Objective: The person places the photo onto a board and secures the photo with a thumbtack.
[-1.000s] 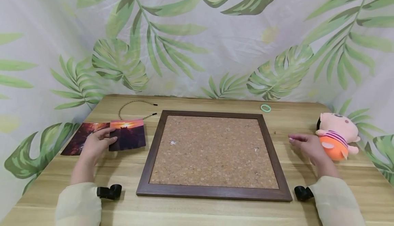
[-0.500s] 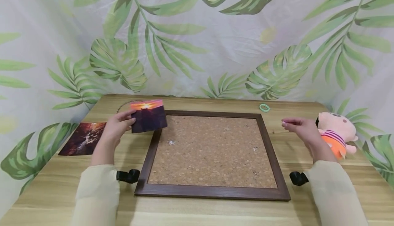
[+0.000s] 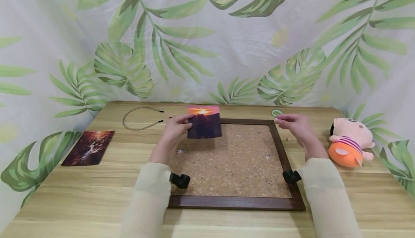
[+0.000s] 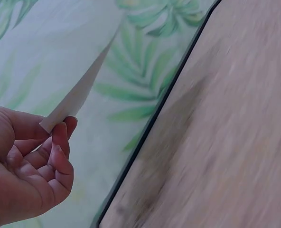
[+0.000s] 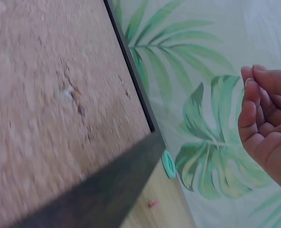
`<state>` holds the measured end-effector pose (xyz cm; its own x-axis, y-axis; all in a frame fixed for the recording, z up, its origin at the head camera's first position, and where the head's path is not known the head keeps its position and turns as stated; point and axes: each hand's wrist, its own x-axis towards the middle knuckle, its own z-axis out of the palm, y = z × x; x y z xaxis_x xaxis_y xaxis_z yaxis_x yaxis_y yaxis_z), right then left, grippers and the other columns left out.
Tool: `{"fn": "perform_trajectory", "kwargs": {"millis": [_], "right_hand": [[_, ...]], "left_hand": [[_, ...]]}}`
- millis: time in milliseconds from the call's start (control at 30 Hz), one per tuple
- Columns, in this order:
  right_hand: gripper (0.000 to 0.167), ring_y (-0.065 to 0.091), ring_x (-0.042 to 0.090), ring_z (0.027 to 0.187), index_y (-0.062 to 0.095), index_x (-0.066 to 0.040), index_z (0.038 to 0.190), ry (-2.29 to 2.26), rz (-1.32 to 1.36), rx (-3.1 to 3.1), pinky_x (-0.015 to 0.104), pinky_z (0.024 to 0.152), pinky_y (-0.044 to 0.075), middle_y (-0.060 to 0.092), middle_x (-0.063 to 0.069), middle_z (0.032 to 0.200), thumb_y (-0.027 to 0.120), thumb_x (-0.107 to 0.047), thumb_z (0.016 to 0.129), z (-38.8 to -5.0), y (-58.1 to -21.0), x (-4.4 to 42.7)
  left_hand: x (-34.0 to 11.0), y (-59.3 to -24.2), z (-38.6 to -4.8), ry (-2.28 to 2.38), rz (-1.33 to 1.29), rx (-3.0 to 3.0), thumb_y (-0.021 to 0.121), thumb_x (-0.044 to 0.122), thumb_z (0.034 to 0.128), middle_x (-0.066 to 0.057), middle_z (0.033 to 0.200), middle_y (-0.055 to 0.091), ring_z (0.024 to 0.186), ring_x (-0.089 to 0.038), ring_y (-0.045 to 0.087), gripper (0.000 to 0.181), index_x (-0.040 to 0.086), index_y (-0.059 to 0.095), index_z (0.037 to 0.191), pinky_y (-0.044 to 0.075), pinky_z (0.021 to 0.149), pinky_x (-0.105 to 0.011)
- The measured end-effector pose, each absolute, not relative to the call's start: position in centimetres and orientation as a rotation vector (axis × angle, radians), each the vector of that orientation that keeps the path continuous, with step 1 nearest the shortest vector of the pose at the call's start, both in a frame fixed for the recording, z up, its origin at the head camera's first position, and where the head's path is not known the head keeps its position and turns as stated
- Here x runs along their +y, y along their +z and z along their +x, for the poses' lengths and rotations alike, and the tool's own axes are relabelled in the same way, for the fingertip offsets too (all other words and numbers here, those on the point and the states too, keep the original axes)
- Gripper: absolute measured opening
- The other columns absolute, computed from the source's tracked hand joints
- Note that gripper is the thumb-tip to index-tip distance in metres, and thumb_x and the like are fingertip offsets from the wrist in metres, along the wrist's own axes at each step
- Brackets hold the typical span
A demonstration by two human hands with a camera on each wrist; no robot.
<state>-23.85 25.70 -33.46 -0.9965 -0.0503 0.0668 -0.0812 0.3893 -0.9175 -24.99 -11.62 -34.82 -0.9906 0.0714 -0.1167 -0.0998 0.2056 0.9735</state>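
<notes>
My left hand (image 3: 176,128) pinches the left edge of a sunset photo (image 3: 204,122), raised over the upper left of a cork board (image 3: 233,166) in a brown wooden frame. In the left wrist view the photo (image 4: 74,102) is seen nearly edge-on, its pale back showing, between thumb and fingers. My right hand (image 3: 296,126) is above the board's upper right corner, thumb and forefinger pinched together. A tiny pale pinkish thing appears at those fingertips, too small to name; in the right wrist view the right hand (image 5: 268,116) mostly hides it.
A second photo (image 3: 89,148) lies on the table's left. Behind the board are a bracelet-like chain (image 3: 142,128) and a green ring (image 3: 276,112). A small red thing (image 5: 153,204) lies right of the frame. A plush toy (image 3: 350,142) lies at far right.
My left hand has carried the sunset photo from the table's left to over the board. My right hand has moved left and slightly up, away from the plush toy toward the green ring.
</notes>
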Motion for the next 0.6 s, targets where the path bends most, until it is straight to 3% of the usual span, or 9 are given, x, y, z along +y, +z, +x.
{"fn": "perform_trajectory", "kwargs": {"millis": [167,467,600], "right_hand": [[0.040,0.057,0.014,0.076,0.054,0.012,0.106,1.737,0.122,-2.543,0.033,0.075,0.043,0.059,-0.013,0.076,0.060,-0.019,0.082,-24.7,-33.6,24.8],[0.037,0.056,0.009,0.071,0.056,0.012,0.103,1.697,0.148,-2.555,0.021,0.065,0.044,0.058,-0.011,0.075,0.062,-0.017,0.081,-25.1,-34.5,24.8],[0.037,0.054,0.005,0.070,0.056,0.012,0.102,1.674,0.178,-2.557,0.022,0.065,0.044,0.058,-0.011,0.073,0.061,-0.018,0.081,-25.2,-35.1,25.1]], "left_hand": [[-7.9,-35.7,-25.7,1.894,-0.015,2.306,0.054,0.001,0.0834,-0.007,0.089,0.049,0.084,-0.018,0.049,0.037,0.010,0.055,0.119,0.042,0.077,-0.040],[-1.8,-37.2,-25.6,1.894,0.079,2.239,0.059,-0.004,0.0784,-0.002,0.069,0.046,0.066,-0.013,0.043,0.033,0.004,0.060,0.111,0.044,0.072,-0.038],[-0.1,-37.6,-25.6,1.871,0.127,2.242,0.060,-0.003,0.0781,0.000,0.062,0.041,0.061,-0.013,0.041,0.034,0.003,0.059,0.111,0.045,0.069,-0.036]]}}
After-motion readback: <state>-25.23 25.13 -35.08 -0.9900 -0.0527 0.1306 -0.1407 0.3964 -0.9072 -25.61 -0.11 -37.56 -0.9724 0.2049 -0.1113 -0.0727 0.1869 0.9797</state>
